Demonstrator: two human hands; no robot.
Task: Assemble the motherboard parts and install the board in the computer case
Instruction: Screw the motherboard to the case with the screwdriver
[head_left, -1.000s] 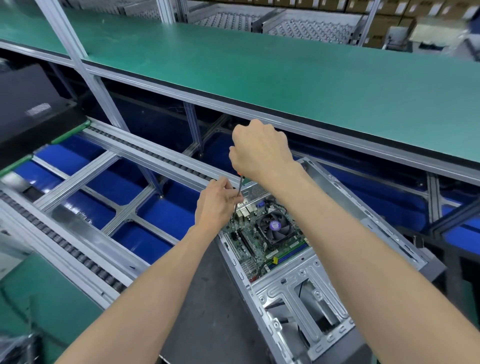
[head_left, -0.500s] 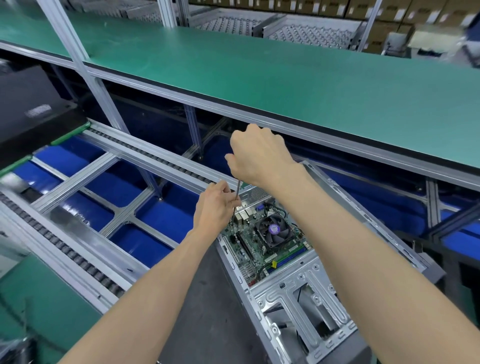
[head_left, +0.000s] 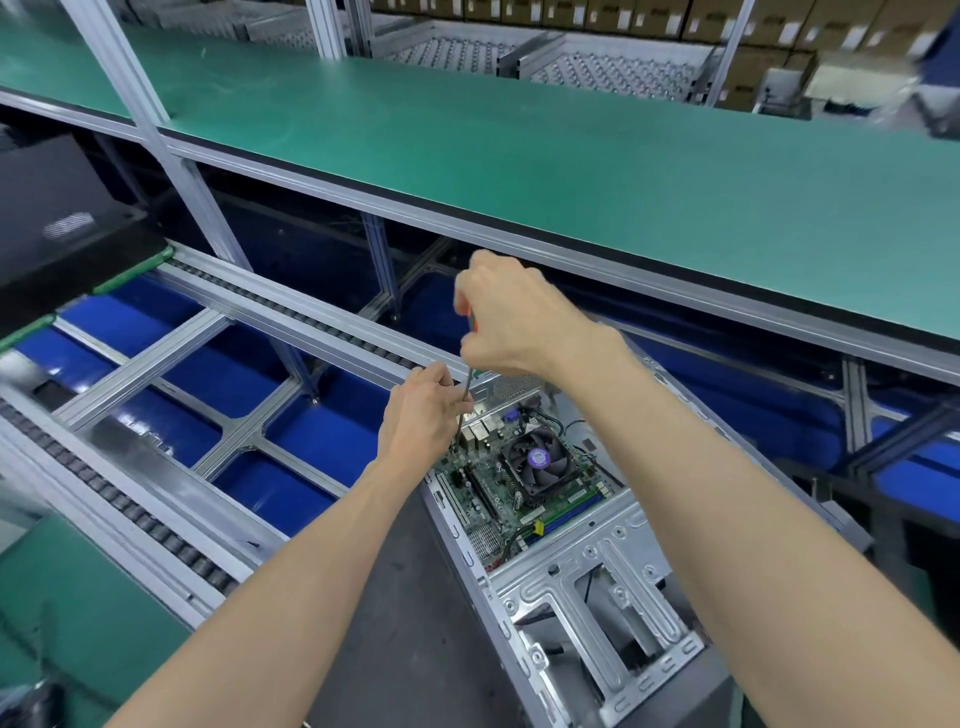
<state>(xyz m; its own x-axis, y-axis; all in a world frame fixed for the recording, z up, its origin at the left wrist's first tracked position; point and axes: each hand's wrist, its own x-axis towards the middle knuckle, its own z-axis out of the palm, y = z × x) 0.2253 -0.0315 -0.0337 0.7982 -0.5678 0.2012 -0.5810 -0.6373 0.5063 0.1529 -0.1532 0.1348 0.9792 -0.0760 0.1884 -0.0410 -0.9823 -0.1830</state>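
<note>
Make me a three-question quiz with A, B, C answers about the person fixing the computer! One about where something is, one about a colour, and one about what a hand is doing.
1. Where is the motherboard?
A. Inside the computer case
B. On the green shelf
C. On the roller track

2. What colour is the sticker at the middle of the cooler fan?
A. Red
B. Purple
C. Yellow

3. What is the right hand doing?
A. Lying flat on the shelf
B. Hanging free and holding nothing
C. Gripping the handle of the screwdriver

Answers:
1. A, the board sits within the case's metal walls.
2. B, the round sticker at the fan's hub is purple.
3. C, its fingers curl round the orange handle while the left hand steadies the shaft lower down.
</note>
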